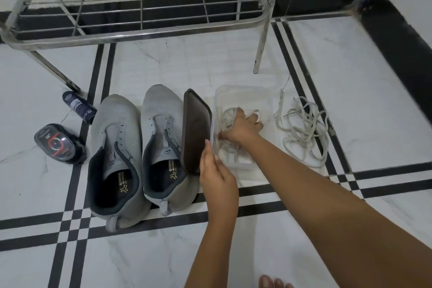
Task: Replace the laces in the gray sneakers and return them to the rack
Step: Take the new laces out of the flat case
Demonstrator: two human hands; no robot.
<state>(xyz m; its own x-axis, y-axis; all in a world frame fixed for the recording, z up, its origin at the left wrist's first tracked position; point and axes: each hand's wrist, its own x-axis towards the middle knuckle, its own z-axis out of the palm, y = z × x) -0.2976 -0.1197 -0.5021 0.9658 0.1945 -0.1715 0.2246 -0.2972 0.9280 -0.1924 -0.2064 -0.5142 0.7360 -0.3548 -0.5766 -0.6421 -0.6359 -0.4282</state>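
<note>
Two gray sneakers, the left one (114, 159) and the right one (161, 142), stand unlaced side by side on the floor, toes toward the steel rack (140, 28). Right of them sits a clear plastic box (245, 91) holding white laces (225, 117). My left hand (217, 177) holds the box's dark lid (195, 131) upright on its edge against the right sneaker. Inside the box, my right hand (243, 127) is closed on the white laces. A tangle of gray laces (304, 128) lies loose on the floor to the right of the box.
A dark tube (78, 106) and a shoe-polish sponge (57, 144) lie left of the sneakers, near a rack leg (58, 75). Another rack leg (261, 47) stands behind the box. The floor is white tile with black stripes; toes (273, 283) show at the bottom edge.
</note>
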